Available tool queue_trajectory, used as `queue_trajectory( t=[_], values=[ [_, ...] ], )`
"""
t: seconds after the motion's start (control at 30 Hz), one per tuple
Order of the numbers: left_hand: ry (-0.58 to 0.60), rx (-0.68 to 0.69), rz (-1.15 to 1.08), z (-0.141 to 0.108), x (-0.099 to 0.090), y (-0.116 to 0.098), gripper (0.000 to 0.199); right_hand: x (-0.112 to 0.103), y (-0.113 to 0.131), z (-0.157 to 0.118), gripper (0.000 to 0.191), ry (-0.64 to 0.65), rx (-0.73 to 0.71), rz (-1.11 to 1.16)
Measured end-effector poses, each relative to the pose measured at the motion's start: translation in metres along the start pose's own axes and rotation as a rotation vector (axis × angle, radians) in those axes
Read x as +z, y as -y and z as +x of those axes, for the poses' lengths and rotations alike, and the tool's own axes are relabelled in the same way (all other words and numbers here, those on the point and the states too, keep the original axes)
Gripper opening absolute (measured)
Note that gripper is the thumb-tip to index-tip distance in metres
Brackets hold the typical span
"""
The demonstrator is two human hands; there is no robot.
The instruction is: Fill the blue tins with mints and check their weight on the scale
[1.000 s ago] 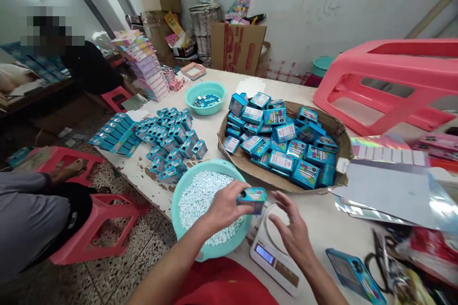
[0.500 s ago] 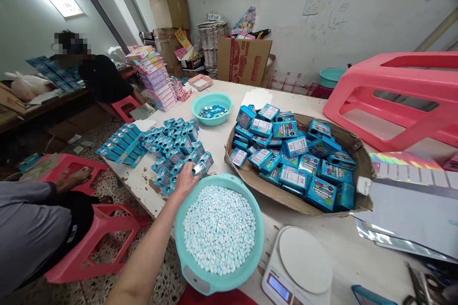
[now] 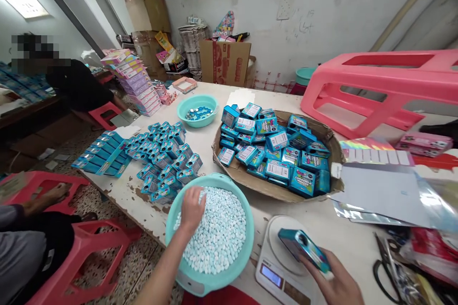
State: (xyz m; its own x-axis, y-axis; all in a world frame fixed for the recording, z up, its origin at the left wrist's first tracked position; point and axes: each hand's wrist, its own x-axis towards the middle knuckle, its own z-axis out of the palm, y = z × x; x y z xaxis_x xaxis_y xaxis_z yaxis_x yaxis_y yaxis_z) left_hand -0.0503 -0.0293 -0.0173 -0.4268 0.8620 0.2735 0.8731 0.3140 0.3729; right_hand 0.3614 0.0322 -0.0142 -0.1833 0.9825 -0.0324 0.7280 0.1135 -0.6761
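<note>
My left hand [image 3: 192, 209] reaches into a turquoise bowl [image 3: 247, 236] of small pale blue and white candies [image 3: 218, 233]. Its fingers are curled together at the candies, and the fingertips are partly hidden. In my right hand [image 3: 338, 279] is a small blue candy box [image 3: 304, 250], tilted above the plate of a white digital scale [image 3: 269, 248]; I cannot tell if they touch. Several upright blue boxes [image 3: 168, 162] with round openings on top stand just beyond the bowl's left rim.
A cardboard tray [image 3: 243, 183] heaped with blue boxes lies beyond the scale. Behind the bowl is a smaller turquoise basin [image 3: 195, 121] of round blue and silver pieces. Scissors [image 3: 386, 267] lie at right. A pink stool [image 3: 358, 86] rests on the table. Two people sit at left.
My left hand has moved from a blue box by the bowl's rim into the candies. My right hand has come into view with a blue box over the scale. The view has shifted right.
</note>
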Motion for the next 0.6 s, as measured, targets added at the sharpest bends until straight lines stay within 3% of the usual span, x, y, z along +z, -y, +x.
queue_trajectory(
  t=[0.13, 0.23, 0.4, 0.53, 0.6],
  values=[
    [0.198, -0.045, 0.102, -0.064, 0.034, -0.034, 0.041, 0.025, 0.013, 0.009, 0.038, 0.105, -0.083, -0.031],
    [0.288, -0.088, 0.193, -0.085, 0.04, -0.051, 0.044, 0.025, 0.007, 0.009, 0.046, 0.133, -0.051, 0.062],
    [0.325, -0.031, 0.002, -0.088, 0.038, -0.064, 0.029, 0.007, -0.015, 0.002, 0.048, -0.022, 0.146, 0.246],
    [0.319, -0.102, -0.097, -0.083, 0.04, -0.06, 0.025, 0.0, -0.041, -0.003, 0.047, -0.117, 0.282, 0.3],
    [0.288, -0.25, -0.26, -0.076, 0.037, -0.057, 0.025, -0.001, -0.052, -0.008, 0.048, -0.148, 0.32, 0.323]
  ],
)
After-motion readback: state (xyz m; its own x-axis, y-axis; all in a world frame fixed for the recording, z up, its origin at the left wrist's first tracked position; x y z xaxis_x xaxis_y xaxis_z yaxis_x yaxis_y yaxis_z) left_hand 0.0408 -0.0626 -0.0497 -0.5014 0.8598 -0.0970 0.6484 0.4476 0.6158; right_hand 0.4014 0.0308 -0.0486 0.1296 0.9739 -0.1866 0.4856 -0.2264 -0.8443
